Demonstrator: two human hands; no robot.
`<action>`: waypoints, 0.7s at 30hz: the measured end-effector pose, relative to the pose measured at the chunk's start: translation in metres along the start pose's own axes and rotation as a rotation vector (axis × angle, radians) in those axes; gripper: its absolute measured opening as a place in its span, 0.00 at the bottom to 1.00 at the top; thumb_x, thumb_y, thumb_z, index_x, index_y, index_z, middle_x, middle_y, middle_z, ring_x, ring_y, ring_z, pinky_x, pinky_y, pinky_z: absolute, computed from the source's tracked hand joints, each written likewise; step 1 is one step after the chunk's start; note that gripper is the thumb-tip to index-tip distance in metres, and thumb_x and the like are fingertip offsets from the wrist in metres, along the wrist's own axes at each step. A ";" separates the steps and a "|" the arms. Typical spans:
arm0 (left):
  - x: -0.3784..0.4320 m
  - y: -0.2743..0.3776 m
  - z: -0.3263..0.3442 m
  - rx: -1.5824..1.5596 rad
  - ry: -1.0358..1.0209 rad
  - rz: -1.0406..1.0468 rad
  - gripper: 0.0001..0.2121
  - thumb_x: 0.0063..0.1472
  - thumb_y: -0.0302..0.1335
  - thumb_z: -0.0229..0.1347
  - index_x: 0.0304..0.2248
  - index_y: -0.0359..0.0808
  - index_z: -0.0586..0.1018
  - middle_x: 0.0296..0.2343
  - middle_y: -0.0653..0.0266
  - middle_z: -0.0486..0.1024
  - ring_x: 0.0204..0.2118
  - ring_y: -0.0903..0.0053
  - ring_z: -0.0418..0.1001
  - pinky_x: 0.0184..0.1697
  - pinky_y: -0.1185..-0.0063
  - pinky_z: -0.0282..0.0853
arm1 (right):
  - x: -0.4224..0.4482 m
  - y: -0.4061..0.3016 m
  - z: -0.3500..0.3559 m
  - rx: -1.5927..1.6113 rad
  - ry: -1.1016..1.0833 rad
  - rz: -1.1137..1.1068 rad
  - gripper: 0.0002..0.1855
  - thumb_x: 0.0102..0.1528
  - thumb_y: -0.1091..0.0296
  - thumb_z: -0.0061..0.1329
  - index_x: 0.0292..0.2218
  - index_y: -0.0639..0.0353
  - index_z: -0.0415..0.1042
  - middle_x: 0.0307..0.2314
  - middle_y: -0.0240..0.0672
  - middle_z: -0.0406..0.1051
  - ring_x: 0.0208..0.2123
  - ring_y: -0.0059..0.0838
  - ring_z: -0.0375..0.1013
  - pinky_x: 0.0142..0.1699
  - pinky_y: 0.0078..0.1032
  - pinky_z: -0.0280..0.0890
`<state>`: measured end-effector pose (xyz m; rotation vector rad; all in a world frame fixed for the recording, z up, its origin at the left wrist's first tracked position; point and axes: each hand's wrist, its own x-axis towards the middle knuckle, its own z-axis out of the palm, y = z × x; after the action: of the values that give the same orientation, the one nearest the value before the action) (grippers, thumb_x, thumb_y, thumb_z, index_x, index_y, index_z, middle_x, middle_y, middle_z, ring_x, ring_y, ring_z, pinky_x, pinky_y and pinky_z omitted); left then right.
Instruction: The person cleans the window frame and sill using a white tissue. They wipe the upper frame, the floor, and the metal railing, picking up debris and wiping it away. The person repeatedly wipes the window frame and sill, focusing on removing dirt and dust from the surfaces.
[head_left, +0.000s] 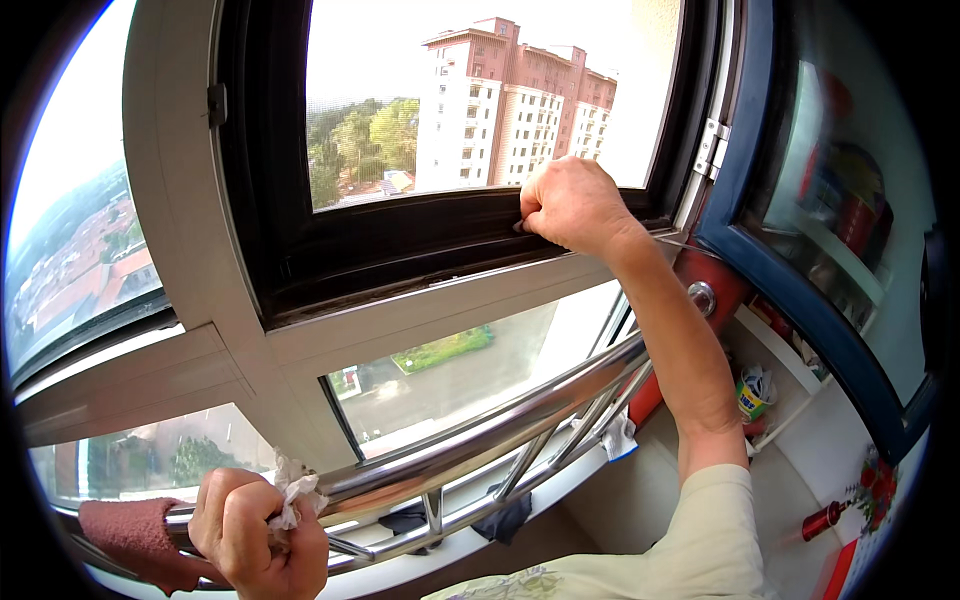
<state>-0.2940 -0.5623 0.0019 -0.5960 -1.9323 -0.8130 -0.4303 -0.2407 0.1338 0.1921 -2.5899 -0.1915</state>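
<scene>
My left hand (247, 532) is closed around a crumpled white tissue (292, 487), whose ragged end sticks up beside the thumb. This hand is at a polished metal railing (480, 450). A reddish-brown cloth (135, 536) drapes over the rail just left of it. My right hand (574, 202) is pressed with bent fingers against the lower inner part of a dark window frame (405, 232). A small pale scrap (518, 226) pokes out under its fingertips; the rest is hidden by the hand. Dark dirt lines the frame's bottom edge (360, 296).
A blue-framed window sash (795, 292) stands swung inward at the right, on a metal hinge (710, 148). Dark cloths (506, 517) lie under the railing. Farther right are a white shelf (780, 349), a yellow-green container (752, 397) and red flowers (877, 480).
</scene>
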 end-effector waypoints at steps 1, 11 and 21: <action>0.000 0.000 0.000 -0.006 0.001 -0.003 0.08 0.38 0.17 0.52 0.19 0.34 0.64 0.16 0.60 0.59 0.18 0.71 0.58 0.22 0.78 0.52 | 0.000 -0.006 0.000 -0.020 0.012 -0.008 0.04 0.41 0.68 0.54 0.22 0.55 0.78 0.18 0.34 0.73 0.24 0.32 0.73 0.35 0.27 0.66; 0.000 -0.004 -0.004 -0.039 0.001 0.062 0.10 0.34 0.17 0.53 0.19 0.34 0.65 0.16 0.60 0.61 0.18 0.68 0.60 0.21 0.76 0.53 | 0.008 -0.070 -0.009 0.163 0.094 -0.218 0.03 0.40 0.73 0.51 0.20 0.61 0.77 0.15 0.38 0.71 0.22 0.32 0.72 0.35 0.27 0.67; 0.001 -0.014 -0.011 -0.124 -0.067 0.107 0.09 0.35 0.18 0.55 0.19 0.35 0.67 0.16 0.62 0.64 0.17 0.70 0.62 0.19 0.76 0.56 | 0.018 -0.147 -0.019 0.175 0.076 -0.356 0.04 0.44 0.73 0.50 0.21 0.55 0.77 0.20 0.37 0.74 0.28 0.39 0.73 0.37 0.32 0.67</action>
<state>-0.2984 -0.5799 0.0026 -0.8041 -1.9024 -0.8579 -0.4210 -0.3898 0.1334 0.7110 -2.4778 -0.0817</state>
